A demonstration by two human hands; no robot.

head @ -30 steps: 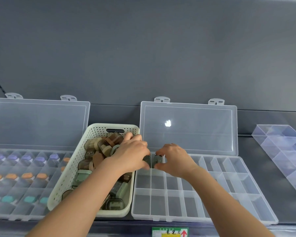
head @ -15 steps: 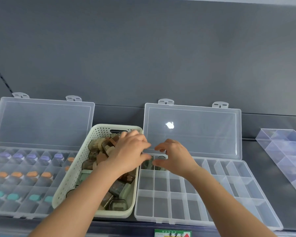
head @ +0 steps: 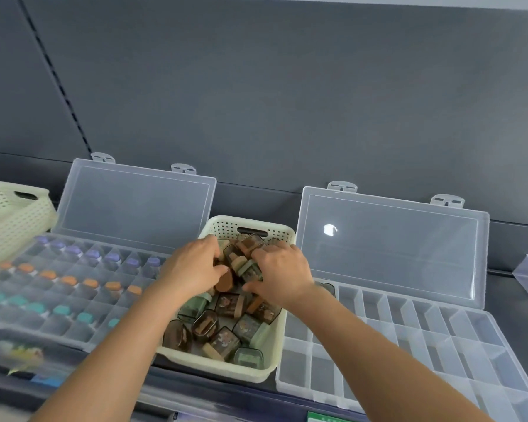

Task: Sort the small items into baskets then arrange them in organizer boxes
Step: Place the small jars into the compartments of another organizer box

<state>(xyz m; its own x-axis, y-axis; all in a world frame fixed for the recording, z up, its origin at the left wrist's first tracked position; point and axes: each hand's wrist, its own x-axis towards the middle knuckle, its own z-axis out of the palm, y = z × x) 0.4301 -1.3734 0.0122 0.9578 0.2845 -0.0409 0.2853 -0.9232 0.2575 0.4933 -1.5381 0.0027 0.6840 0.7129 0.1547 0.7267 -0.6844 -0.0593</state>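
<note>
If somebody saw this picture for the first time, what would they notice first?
Probably the left hand and right hand reaching into the cream basket in the middle, which is piled with little brown and green cases. Next, the rows of purple, orange and teal pieces in the clear box on the left, while the clear box on the right looks almost bare.

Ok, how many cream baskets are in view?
2. The middle basket holds the small items; the far-left basket is partly out of frame. None seem hidden.
</note>
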